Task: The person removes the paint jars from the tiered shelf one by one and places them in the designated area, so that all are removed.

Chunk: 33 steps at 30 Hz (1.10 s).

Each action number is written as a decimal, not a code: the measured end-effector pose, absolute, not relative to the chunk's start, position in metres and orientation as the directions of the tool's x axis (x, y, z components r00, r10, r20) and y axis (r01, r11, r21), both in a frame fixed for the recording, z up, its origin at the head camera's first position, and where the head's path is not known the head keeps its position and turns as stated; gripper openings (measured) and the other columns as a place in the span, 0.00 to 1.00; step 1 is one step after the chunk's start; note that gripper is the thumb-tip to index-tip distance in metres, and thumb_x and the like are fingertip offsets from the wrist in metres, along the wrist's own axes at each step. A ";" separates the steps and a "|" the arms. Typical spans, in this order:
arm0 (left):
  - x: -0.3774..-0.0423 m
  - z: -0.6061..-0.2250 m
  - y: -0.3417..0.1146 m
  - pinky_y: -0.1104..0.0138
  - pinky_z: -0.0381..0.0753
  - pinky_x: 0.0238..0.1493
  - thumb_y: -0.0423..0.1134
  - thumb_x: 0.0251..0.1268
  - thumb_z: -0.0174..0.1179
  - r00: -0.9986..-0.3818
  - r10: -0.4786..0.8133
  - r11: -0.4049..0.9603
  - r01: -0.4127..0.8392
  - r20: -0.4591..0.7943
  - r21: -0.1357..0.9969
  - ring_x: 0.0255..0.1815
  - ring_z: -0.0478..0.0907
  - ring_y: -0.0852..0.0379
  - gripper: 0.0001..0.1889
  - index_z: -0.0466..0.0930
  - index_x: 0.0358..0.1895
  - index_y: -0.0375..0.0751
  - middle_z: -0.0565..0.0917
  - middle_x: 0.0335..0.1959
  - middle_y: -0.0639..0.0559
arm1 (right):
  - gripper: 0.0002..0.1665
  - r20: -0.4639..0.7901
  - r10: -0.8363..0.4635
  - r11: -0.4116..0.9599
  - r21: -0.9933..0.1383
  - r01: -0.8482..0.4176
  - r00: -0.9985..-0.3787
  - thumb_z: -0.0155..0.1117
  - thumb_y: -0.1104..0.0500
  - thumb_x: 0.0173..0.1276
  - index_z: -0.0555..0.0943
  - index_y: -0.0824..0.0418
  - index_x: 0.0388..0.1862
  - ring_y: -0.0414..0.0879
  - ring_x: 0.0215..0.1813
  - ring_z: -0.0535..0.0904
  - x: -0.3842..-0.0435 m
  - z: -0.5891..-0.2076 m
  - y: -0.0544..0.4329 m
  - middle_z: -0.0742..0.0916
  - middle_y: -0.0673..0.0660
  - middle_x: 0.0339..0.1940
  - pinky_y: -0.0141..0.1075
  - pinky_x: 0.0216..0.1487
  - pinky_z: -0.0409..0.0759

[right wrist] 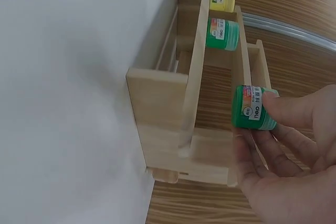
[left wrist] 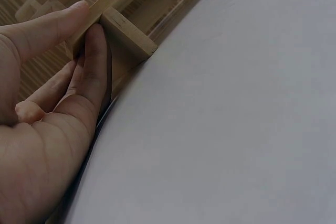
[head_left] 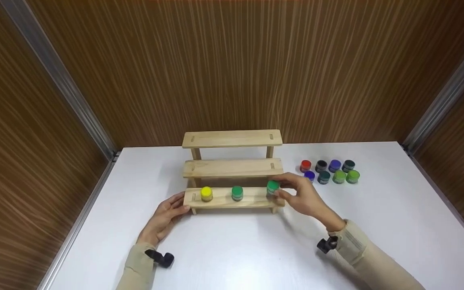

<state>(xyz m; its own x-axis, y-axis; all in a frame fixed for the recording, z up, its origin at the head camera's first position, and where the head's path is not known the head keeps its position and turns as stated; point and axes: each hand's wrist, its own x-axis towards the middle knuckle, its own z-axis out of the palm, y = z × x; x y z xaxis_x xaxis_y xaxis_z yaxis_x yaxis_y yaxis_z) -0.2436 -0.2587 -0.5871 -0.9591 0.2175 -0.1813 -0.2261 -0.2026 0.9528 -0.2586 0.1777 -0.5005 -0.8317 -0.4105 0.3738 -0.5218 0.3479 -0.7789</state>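
A three-step wooden display rack [head_left: 220, 168] stands on the white table. My left hand [head_left: 162, 219] grips the left end of its lowest step, thumb on top and fingers underneath. Between the thumb and fingers of my right hand [head_left: 302, 197] is a green paint jar [right wrist: 254, 107], pinched above the right end of that step. The right wrist view shows a gap between this jar and the step's surface. A yellow-lidded paint jar [head_left: 206, 193] sits at the step's left, and another green paint jar [head_left: 237, 193] at its middle.
Right of the rack, two rows of small paint jars stand on the table [head_left: 224, 253], among them a red jar [head_left: 305, 165], a black jar [head_left: 321, 166] and a light green jar [head_left: 353, 176]. A wood-grain panel [head_left: 232, 64] rises behind the table.
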 end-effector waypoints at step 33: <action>-0.245 -0.587 -0.258 0.69 0.80 0.70 0.27 0.74 0.63 -0.955 0.232 -0.195 -0.230 -0.183 0.953 0.77 0.72 0.46 0.41 0.52 0.84 0.27 0.58 0.84 0.28 | 0.26 0.335 -0.211 0.464 -0.792 -0.395 -0.918 0.69 0.80 0.67 0.82 0.73 0.64 0.64 0.61 0.85 -0.271 -0.506 0.259 0.87 0.70 0.63 0.48 0.64 0.86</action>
